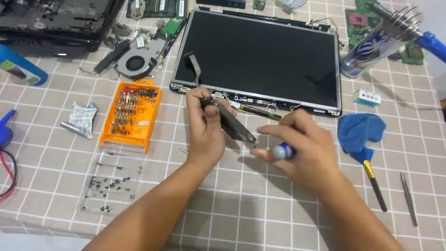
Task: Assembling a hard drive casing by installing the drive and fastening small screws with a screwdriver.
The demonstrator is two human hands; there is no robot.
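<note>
My left hand [204,128] grips a flat dark metal bracket-like laptop part [231,122], holding it tilted just in front of the bare laptop screen panel [260,56]. My right hand [297,146] holds a small screwdriver with a blue and white handle [282,151], its tip pointing toward the lower end of the part. A grey ribbon cable [194,67] lies across the panel's left side.
An orange screwdriver bit case [131,114] lies left, its clear lid [109,183] holding several small screws. A fan [134,64], circuit boards [360,21], a drink can [367,51], blue cloth [360,130], a brush [375,186] and tweezers [409,197] surround the checked tablecloth.
</note>
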